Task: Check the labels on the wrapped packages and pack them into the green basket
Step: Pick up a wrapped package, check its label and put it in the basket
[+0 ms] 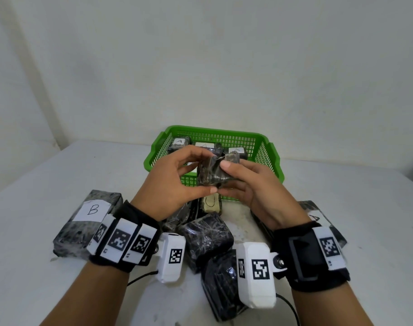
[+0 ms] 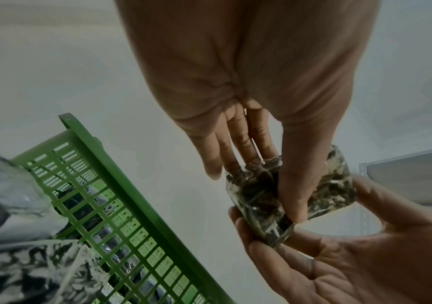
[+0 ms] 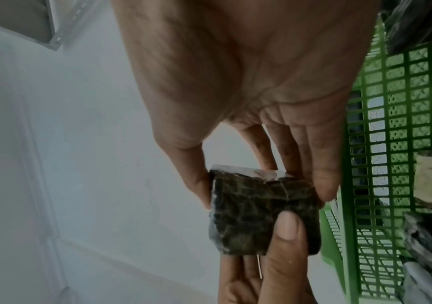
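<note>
Both hands hold one small dark wrapped package in the air, just in front of the green basket. My left hand pinches it from the left, thumb below. My right hand grips it from the right, thumb on its top corner. No label shows on the package's near face. In the left wrist view the package sits between thumb and fingers. The right wrist view shows the package with a white strip at its far edge. Inside the basket lie packages with white labels, one reading A.
Several wrapped packages lie on the white table: one labelled B at left, one with a C label under my hands, unlabelled dark ones in the middle, another labelled one at right. A wall stands behind the basket.
</note>
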